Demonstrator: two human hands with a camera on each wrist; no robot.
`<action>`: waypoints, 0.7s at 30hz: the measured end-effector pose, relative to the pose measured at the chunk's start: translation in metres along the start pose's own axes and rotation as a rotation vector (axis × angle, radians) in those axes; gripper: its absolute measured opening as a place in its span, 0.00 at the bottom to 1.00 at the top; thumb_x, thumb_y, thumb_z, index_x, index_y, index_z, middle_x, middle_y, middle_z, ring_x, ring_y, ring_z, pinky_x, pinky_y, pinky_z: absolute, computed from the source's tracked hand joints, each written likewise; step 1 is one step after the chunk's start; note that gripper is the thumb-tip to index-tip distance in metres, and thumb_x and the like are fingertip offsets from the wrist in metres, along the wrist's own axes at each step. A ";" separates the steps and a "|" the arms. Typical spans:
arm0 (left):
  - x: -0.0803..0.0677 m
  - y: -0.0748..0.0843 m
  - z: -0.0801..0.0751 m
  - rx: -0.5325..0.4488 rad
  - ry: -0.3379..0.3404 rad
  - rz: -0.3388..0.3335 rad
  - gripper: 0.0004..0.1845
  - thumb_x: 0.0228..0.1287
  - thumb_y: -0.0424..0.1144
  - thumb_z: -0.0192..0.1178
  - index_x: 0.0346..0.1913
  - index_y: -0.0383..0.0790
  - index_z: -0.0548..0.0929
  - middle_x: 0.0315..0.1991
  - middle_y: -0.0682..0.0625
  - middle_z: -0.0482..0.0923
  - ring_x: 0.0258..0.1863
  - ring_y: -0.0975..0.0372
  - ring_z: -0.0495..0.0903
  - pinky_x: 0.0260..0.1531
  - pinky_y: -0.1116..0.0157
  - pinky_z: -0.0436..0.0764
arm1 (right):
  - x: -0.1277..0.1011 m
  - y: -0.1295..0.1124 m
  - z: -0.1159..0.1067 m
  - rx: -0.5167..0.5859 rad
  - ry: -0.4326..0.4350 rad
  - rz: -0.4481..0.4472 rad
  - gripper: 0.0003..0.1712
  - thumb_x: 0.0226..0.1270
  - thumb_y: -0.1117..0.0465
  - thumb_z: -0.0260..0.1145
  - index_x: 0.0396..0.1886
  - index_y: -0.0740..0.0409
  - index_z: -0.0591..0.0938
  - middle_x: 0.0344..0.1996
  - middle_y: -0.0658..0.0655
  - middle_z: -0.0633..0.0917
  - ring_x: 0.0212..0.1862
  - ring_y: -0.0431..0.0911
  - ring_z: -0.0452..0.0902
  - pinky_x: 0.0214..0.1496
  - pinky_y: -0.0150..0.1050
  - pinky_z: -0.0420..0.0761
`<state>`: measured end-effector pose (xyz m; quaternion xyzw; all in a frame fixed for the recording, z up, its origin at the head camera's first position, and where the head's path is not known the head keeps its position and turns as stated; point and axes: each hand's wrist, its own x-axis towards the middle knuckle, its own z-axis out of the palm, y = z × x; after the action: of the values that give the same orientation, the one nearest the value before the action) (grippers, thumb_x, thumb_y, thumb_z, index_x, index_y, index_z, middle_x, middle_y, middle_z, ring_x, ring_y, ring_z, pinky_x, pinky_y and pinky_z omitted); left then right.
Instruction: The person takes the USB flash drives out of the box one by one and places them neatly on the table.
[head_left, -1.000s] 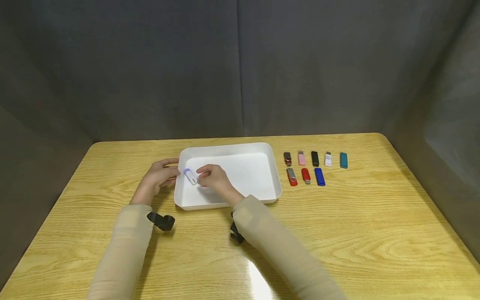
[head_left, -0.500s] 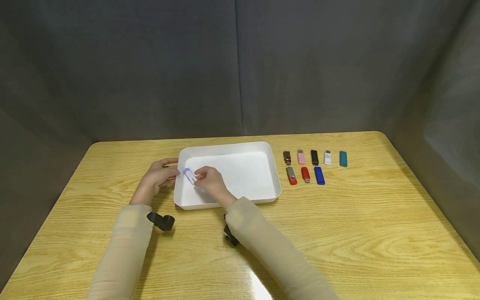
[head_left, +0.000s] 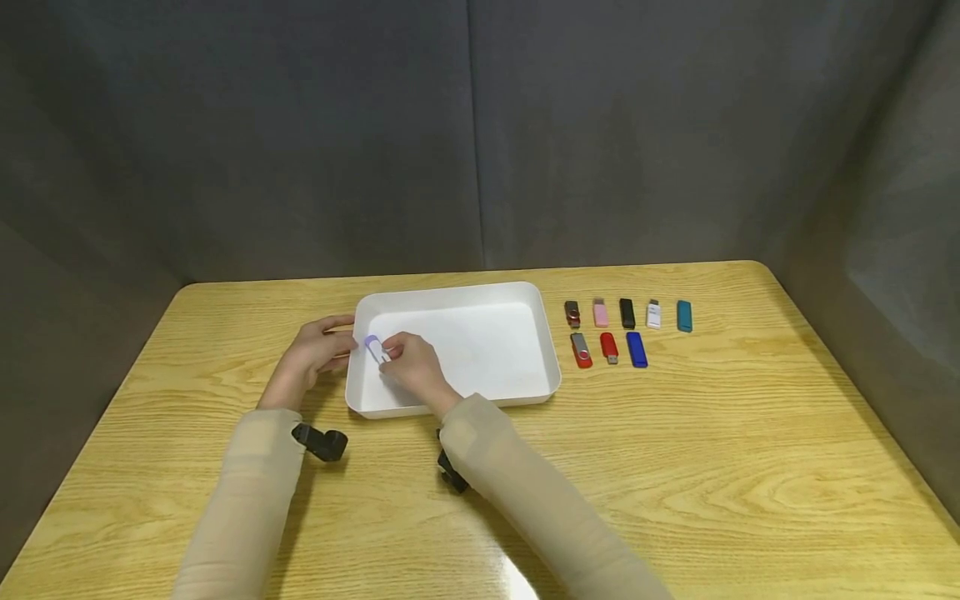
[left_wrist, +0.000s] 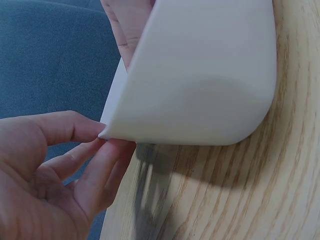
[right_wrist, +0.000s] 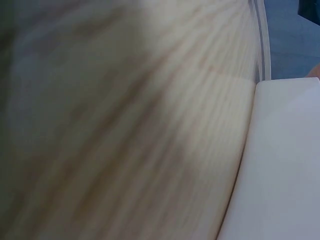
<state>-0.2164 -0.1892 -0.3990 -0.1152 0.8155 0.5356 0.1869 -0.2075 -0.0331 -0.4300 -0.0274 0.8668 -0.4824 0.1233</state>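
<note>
A white tray (head_left: 480, 350) lies on the wooden table. Inside its left end is a white and purple USB flash drive (head_left: 377, 348), slanting toward me. My right hand (head_left: 414, 364) reaches over the tray's near wall and pinches the lower end of the drive between thumb and forefinger, partly covering it. At the tray's left wall, my left hand (head_left: 307, 354) holds the rim. The left wrist view shows this left hand (left_wrist: 60, 170) with fingertips on both sides of the rim of the tray (left_wrist: 200, 75). In the right wrist view the right hand's fingers are out of sight.
Right of the tray lie two rows of USB drives, among them a pink one (head_left: 601, 313), a black one (head_left: 627, 313), a teal one (head_left: 684, 317), a red one (head_left: 609, 347) and a blue one (head_left: 637, 350). A dark curtain (head_left: 322, 142) hangs behind the table.
My right hand has moved slightly left, from beside the flash drive onto its lower end, and its fingers have closed there. The left hand stays at the tray's rim.
</note>
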 end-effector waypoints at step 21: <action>-0.001 0.000 0.000 -0.005 0.001 0.010 0.32 0.66 0.32 0.49 0.73 0.37 0.57 0.68 0.34 0.65 0.58 0.53 0.74 0.39 0.77 0.80 | -0.003 -0.002 0.005 -0.133 0.067 0.014 0.18 0.58 0.61 0.70 0.49 0.56 0.82 0.38 0.52 0.86 0.34 0.40 0.75 0.30 0.27 0.68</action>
<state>-0.2157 -0.1887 -0.3986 -0.1118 0.8150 0.5383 0.1833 -0.2039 -0.0377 -0.4300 -0.0133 0.9007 -0.4236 0.0957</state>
